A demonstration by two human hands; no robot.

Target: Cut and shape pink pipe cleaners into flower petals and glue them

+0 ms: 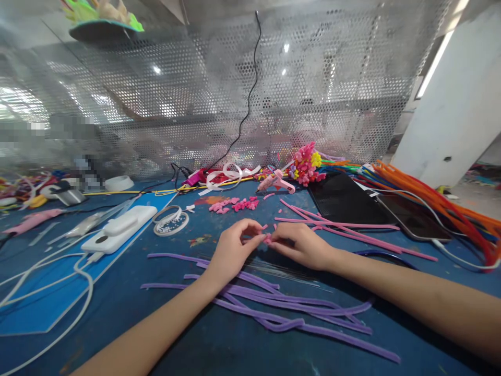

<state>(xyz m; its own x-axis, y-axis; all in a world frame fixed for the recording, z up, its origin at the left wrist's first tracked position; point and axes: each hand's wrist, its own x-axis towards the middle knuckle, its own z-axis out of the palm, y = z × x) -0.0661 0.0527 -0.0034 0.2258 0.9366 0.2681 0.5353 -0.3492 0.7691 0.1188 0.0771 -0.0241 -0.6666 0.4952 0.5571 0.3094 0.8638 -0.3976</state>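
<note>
Both my hands meet over the middle of the blue table. My left hand pinches one side of a small piece of pink pipe cleaner, and the fingers of my right hand close on its other side. The fingers partly hide its shape. Under and in front of my hands lie several purple pipe cleaners. Long pink pipe cleaners rest to the right. Beyond my left hand sits a cluster of small bent pink pieces.
A pink glue gun and a bunch of pipe-cleaner flowers stand at the back. A black tablet, a phone and orange pipe cleaners lie right. A white power bank, cables and a round dish of beads are left.
</note>
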